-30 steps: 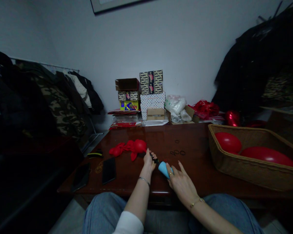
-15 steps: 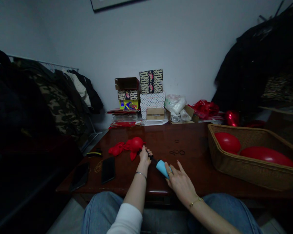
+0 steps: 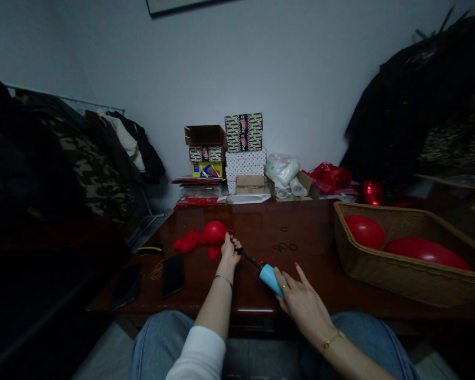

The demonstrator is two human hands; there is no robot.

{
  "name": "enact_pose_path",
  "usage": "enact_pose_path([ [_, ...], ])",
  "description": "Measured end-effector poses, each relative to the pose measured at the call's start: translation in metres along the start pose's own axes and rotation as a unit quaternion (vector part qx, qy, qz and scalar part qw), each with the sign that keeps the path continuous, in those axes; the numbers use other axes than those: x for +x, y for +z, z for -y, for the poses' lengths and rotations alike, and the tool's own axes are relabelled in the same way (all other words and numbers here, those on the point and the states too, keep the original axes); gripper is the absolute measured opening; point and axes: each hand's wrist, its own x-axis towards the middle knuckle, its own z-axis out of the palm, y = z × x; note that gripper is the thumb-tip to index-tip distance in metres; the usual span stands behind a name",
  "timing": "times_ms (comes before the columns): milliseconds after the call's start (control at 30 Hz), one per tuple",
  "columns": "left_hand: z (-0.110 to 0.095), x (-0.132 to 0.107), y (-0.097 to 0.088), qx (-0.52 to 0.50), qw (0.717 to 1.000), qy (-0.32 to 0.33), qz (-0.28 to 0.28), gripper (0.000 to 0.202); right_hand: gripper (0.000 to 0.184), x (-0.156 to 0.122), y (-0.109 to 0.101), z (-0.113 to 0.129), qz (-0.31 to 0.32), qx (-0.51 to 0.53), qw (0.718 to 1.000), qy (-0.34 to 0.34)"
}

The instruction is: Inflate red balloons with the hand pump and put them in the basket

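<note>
My left hand point(image 3: 231, 250) is closed around the black nozzle end of a hand balloon pump, at the neck of a partly filled red balloon point(image 3: 214, 232). The exact grip on the neck is hidden by the fingers. My right hand point(image 3: 298, 298) grips the pump's light blue barrel point(image 3: 271, 279), with some fingers stretched out. A black rod point(image 3: 250, 258) shows between the barrel and my left hand. Limp red balloons point(image 3: 187, 241) lie on the table just left of the filled one.
A wicker basket point(image 3: 404, 282) with red balloons stands at the right. Dark rings point(image 3: 292, 247) lie mid-table. Left are a black phone-like slab point(image 3: 173, 275), yellow bands point(image 3: 157, 270) and a yellow-black tool point(image 3: 150, 249). Boxes point(image 3: 245, 166) are stacked at the back.
My right hand has drawn the blue barrel back, right and towards me, so more black rod shows. My left hand stays at the balloon's neck; the view has shifted slightly.
</note>
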Motion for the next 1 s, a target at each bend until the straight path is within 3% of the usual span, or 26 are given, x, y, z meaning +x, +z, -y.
enact_pose_path([
  [433,0.032,-0.019,-0.001,0.020,0.999,-0.026,0.003,0.031,0.052,0.032,0.019,0.017,0.000,-0.025,0.999,0.021],
  [567,0.030,-0.016,-0.003,0.016,1.000,-0.019,0.014,0.031,0.054,0.033,0.020,0.021,0.009,-0.028,0.999,0.027],
  [733,0.028,-0.008,-0.006,0.015,1.000,0.012,-0.013,0.028,0.055,0.027,0.019,0.021,0.005,-0.021,1.000,0.020],
  [1000,0.026,-0.005,-0.001,0.018,1.000,0.010,-0.011,0.026,0.055,0.012,0.012,0.010,0.007,-0.014,1.000,0.013],
])
